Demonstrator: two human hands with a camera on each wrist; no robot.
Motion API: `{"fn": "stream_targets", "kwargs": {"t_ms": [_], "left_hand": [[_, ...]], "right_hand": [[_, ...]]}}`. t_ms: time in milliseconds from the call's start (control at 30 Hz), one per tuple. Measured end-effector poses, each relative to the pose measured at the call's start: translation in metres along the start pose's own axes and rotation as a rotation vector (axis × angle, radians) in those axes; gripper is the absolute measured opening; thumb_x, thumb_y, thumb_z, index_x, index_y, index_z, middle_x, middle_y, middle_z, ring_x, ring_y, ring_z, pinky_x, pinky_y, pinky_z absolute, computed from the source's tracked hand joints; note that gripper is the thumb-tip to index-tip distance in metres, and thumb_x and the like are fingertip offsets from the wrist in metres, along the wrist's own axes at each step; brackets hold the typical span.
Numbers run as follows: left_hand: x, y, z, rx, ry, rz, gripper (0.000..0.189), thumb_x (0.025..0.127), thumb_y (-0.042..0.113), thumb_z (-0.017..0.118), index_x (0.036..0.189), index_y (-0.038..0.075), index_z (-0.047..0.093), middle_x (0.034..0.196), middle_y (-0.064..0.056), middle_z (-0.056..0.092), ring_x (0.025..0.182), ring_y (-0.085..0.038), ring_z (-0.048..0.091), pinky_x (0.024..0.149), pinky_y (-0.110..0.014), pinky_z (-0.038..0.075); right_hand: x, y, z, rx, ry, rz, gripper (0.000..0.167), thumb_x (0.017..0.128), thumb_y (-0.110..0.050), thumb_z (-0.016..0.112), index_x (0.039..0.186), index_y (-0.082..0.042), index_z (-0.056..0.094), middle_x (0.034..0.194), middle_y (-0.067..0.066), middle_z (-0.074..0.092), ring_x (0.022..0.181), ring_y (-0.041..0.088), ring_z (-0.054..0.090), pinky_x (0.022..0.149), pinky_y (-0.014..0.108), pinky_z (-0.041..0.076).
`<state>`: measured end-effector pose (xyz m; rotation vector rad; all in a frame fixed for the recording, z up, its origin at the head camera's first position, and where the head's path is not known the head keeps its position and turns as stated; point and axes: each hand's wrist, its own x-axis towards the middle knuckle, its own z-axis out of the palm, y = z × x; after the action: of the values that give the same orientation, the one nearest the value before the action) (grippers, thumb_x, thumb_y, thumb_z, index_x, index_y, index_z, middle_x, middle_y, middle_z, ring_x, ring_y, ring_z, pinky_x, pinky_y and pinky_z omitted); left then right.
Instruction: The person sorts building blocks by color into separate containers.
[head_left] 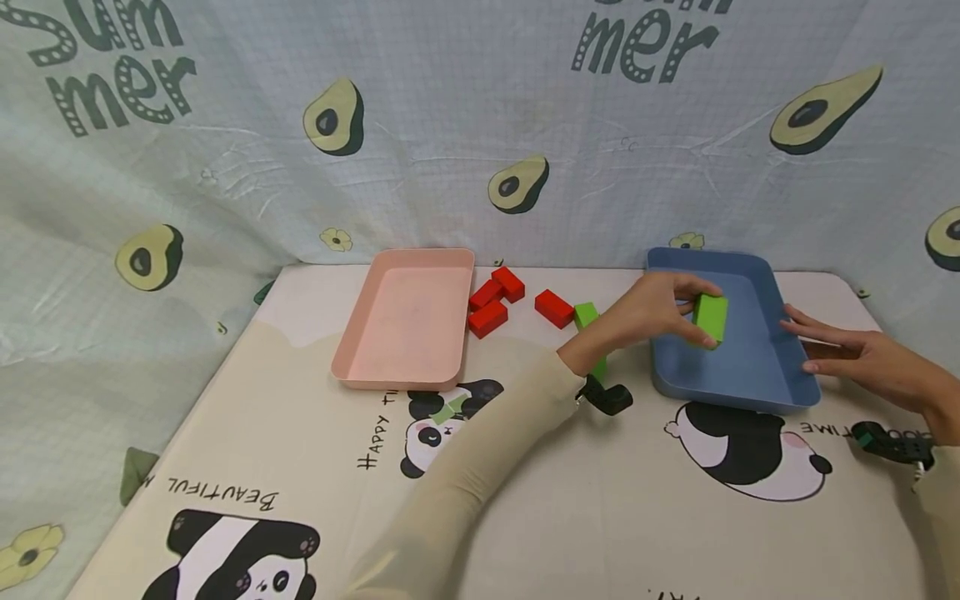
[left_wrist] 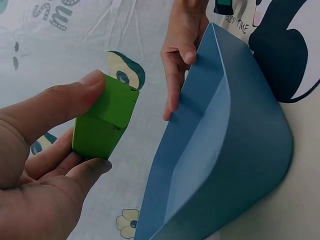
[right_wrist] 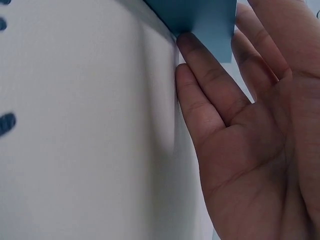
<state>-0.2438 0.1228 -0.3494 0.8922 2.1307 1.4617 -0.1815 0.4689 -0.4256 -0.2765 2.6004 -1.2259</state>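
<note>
My left hand (head_left: 652, 312) pinches a green block (head_left: 709, 317) between thumb and fingers, just above the inside of the blue tray (head_left: 757, 367). The left wrist view shows the same green block (left_wrist: 104, 122) gripped by my left hand (left_wrist: 75, 135), with the blue tray (left_wrist: 235, 150) beside it. My right hand (head_left: 855, 354) rests flat against the tray's right rim with straight fingers (right_wrist: 210, 85) touching the blue tray (right_wrist: 200, 15). My right hand (left_wrist: 182, 50) also shows at the tray's edge. Another green block (head_left: 586, 315) lies on the table behind my left wrist.
A pink tray (head_left: 408, 321) sits to the left. Several red blocks (head_left: 497, 302) lie between the two trays. The table is covered by a panda-print cloth (head_left: 525, 500), and an avocado-print curtain (head_left: 480, 125) hangs at the back.
</note>
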Motion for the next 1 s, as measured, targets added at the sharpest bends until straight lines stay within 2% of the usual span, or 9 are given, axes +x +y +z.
{"fn": "stream_targets", "kwargs": {"t_ms": [67,200,300,467,600,833,1000], "left_hand": [[0.004,0.002,0.001,-0.004,-0.005,-0.005,0.066,0.073,0.006,0.092,0.133,0.011,0.067,0.131,0.008,0.063,0.114,0.002,0.060,0.089,-0.008,0.049],[0.012,0.004,0.003,-0.005,-0.010,-0.021,0.065,0.072,0.005,0.093,0.131,0.011,0.067,0.125,0.008,0.065,0.107,0.003,0.061,0.086,-0.007,0.049],[0.018,0.005,0.004,-0.015,-0.013,-0.035,0.064,0.071,0.003,0.092,0.130,0.010,0.068,0.122,0.006,0.068,0.104,0.003,0.062,0.085,-0.007,0.049],[0.028,0.001,0.004,-0.071,-0.031,-0.043,0.063,0.071,-0.002,0.091,0.129,0.007,0.068,0.125,0.003,0.069,0.107,0.001,0.063,0.087,-0.008,0.050],[0.033,-0.003,0.003,-0.103,-0.047,-0.035,0.061,0.073,-0.002,0.090,0.129,0.007,0.068,0.124,0.002,0.070,0.104,0.000,0.064,0.085,-0.010,0.051],[0.044,0.001,0.007,-0.011,-0.076,-0.029,0.063,0.077,0.005,0.089,0.135,0.009,0.066,0.126,0.002,0.070,0.099,0.001,0.064,0.082,-0.009,0.050],[0.051,0.002,0.009,-0.015,-0.090,-0.046,0.063,0.077,0.004,0.088,0.136,0.010,0.065,0.126,0.003,0.069,0.101,0.001,0.064,0.082,-0.009,0.049]], "right_hand": [[0.000,0.000,0.000,-0.004,0.003,-0.007,0.067,0.104,-0.015,0.059,0.162,-0.021,0.026,0.163,-0.031,-0.001,0.153,0.029,-0.017,0.102,0.085,0.007],[0.000,0.000,0.001,-0.011,0.003,-0.012,0.068,0.105,-0.016,0.059,0.163,-0.023,0.024,0.163,-0.028,-0.003,0.151,0.040,-0.017,0.101,0.087,0.008],[0.000,0.001,0.001,-0.021,0.005,-0.009,0.068,0.104,-0.016,0.059,0.163,-0.024,0.024,0.163,-0.029,-0.003,0.152,0.037,-0.017,0.101,0.087,0.009],[0.001,0.001,0.002,-0.041,0.009,-0.009,0.069,0.104,-0.018,0.060,0.163,-0.025,0.023,0.164,-0.027,-0.004,0.152,0.036,-0.017,0.099,0.087,0.010],[0.003,0.000,0.001,-0.034,-0.003,-0.003,0.069,0.104,-0.018,0.059,0.163,-0.023,0.024,0.163,-0.027,-0.004,0.149,0.049,-0.015,0.099,0.088,0.010],[0.003,0.001,0.000,-0.042,-0.012,0.007,0.068,0.104,-0.018,0.059,0.163,-0.023,0.024,0.161,-0.032,-0.003,0.151,0.043,-0.015,0.099,0.087,0.013],[0.002,0.001,0.000,-0.055,-0.002,-0.004,0.069,0.104,-0.017,0.059,0.163,-0.024,0.024,0.163,-0.028,-0.003,0.149,0.049,-0.012,0.098,0.087,0.015]]}}
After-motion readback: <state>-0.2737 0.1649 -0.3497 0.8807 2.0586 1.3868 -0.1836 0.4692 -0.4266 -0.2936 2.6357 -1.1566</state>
